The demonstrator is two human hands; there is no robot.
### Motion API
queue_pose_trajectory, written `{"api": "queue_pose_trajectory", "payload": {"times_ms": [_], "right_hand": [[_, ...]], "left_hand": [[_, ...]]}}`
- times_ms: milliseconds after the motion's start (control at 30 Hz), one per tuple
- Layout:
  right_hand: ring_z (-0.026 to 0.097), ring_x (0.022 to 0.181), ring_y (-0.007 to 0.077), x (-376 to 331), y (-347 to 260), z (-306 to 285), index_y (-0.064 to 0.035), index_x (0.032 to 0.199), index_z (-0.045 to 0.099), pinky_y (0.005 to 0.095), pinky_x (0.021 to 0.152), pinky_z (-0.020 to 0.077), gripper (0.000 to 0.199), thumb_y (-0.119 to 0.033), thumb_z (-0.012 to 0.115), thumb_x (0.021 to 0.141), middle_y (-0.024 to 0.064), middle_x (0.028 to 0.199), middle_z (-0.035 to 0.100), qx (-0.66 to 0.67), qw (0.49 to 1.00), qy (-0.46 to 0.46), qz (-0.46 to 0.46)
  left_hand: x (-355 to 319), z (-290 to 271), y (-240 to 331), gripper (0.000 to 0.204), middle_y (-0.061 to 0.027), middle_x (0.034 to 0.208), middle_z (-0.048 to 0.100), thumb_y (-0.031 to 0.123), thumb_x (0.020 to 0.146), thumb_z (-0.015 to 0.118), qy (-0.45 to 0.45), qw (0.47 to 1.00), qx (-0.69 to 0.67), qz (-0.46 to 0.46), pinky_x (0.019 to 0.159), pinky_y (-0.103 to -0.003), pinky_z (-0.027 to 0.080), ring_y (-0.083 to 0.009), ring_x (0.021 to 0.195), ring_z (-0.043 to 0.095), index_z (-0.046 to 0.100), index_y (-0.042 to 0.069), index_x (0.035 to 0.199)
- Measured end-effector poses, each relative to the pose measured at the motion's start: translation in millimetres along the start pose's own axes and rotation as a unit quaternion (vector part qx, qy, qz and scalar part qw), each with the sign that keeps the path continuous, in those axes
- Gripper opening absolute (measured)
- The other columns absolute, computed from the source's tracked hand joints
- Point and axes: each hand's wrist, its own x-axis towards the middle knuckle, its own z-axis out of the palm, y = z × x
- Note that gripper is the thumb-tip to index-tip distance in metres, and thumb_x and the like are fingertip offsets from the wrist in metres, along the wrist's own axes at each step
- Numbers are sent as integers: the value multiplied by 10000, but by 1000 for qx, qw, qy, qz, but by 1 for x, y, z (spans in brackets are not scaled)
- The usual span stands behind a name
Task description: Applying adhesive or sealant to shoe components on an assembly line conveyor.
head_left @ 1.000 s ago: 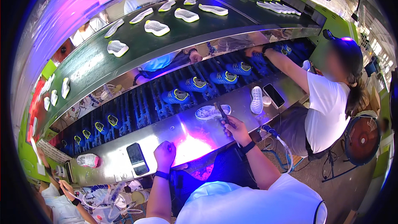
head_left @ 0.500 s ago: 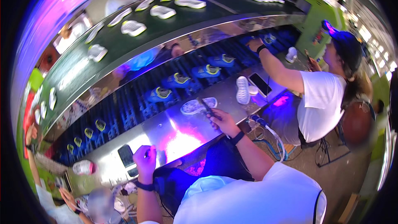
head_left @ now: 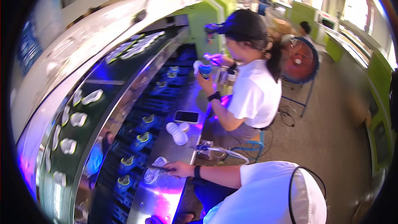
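Observation:
My right hand (head_left: 178,169) is closed around a slim dark stick-like tool (head_left: 162,168), whose exact kind does not show. The tool's end lies over a white shoe sole (head_left: 154,176) on the metal bench (head_left: 176,182). At the lower edge, only a small part of my left hand (head_left: 154,220) shows, beside the bright light patch on the bench; its fingers are mostly out of the picture. Beyond the bench, several blue shoe uppers with yellow-green collars, such as this shoe upper (head_left: 143,139), rest on dark rollers.
A phone (head_left: 187,117) and a white sole (head_left: 177,134) lie farther along the bench. A co-worker (head_left: 257,91) sits there holding a blue shoe (head_left: 205,70). White soles ride a green conveyor belt (head_left: 89,141). A large round fan (head_left: 299,62) stands behind the co-worker.
The view has swung to the right. My right hand still holds the tool near the sole. The co-worker's hand has left the rollers and a blue shoe is now held up.

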Motion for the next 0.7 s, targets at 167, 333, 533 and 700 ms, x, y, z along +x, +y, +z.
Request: {"api": "queue_pose_trajectory", "payload": {"times_ms": [167, 333, 533, 700], "right_hand": [[607, 635, 77, 3, -5, 3, -67, 1423, 562, 271, 570, 535, 408, -97, 614, 1019, 7, 846, 650, 38, 998, 56, 14], [614, 648, 79, 10, -7, 17, -63, 1420, 561, 273, 576, 538, 402, -85, 605, 1021, 2, 851, 652, 60, 998, 33, 3], [621, 631, 84, 15, 0, 19, -90, 1352, 627, 287, 584, 542, 388, -238, 688, 998, 7, 872, 670, 8, 999, 30, -20], [627, 714, 67, 28, -5, 18, -49, 1393, 600, 236, 587, 535, 396, -173, 658, 1021, 6, 1010, 716, 90, 994, 9, 60]], "left_hand": [[36, -10, 14, 352, -302, 766, 612, 275, 954, 634, -36, 999, 26, 29, 704, -571, 463, -491, 692, 556, 640, -38, 794], [31, -23, 6, 354, -302, 735, 598, 270, 954, 635, -25, 999, 22, 36, 689, -570, 462, -467, 665, 559, 630, -27, 763], [53, -80, 3, 165, -113, 777, 658, 112, 923, 722, 44, 995, -54, 66, 633, -348, 450, -186, 676, 586, 660, -15, 838], [66, -258, 145, 67, -81, 824, 652, 72, 924, 644, 321, 923, -58, 205, 699, -331, 504, -238, 764, 629, 678, 21, 952]]}}
